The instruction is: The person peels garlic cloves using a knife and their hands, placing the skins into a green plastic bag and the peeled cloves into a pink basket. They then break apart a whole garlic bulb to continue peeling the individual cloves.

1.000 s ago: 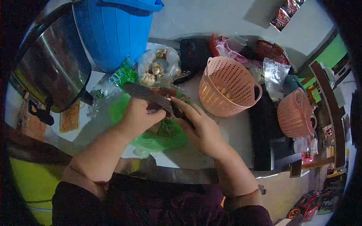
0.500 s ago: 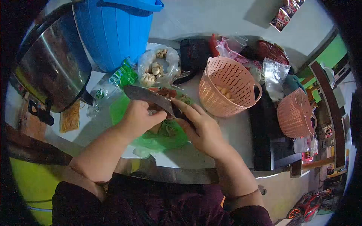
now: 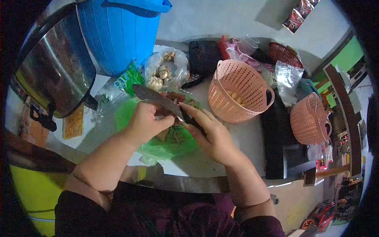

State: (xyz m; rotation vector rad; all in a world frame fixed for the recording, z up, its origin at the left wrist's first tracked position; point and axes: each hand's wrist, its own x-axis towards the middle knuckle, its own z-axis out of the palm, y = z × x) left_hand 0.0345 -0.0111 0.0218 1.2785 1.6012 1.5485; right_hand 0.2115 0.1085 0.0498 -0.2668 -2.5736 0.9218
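My right hand is closed around the handle of a broad dark-bladed knife, its index finger stretched along the blade. The blade points up and left, passing over the fingers of my left hand. That left hand is closed in a pinch near the blade's edge; what sits in its fingers is mostly hidden and too small to name. Below both hands lies a spread green plastic bag with brownish, stringy scraps on it.
Behind my hands, a clear bag holds garlic bulbs. A pink basket with pale yellow pieces stands to the right, another pink basket farther right. A blue bucket and large metal pot stand at left.
The knife's blade has shifted slightly, its tip now a little higher. Both hands stay in nearly the same place, with only small finger movement.
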